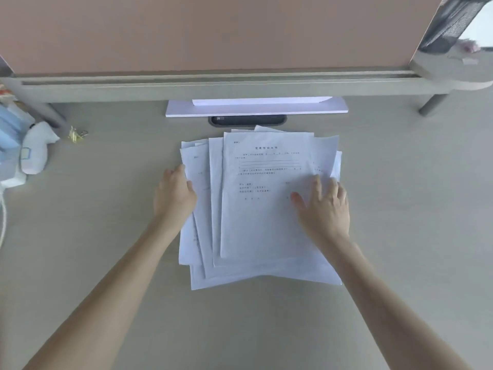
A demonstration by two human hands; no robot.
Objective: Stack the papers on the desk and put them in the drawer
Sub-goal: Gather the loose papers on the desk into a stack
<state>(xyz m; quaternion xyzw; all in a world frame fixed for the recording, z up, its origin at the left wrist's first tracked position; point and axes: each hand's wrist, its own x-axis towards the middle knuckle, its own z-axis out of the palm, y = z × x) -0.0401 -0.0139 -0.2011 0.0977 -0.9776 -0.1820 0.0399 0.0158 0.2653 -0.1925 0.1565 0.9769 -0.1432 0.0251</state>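
A loose, fanned pile of several white printed papers (256, 209) lies in the middle of the pale desk (400, 209). My left hand (174, 194) is against the pile's left edge, fingers curled at the sheets' side. Flat on the right part of the top sheet rests my right hand (324, 206), fingers spread. The sheets overlap unevenly, their corners sticking out at the bottom and right. No drawer is in view.
A white flat block (256, 108) and a dark cable slot (248, 120) sit behind the papers, under a grey shelf rail (213, 85) and pink partition. A white pouch (37, 148), blue items and gold binder clips (76, 134) lie at the left.
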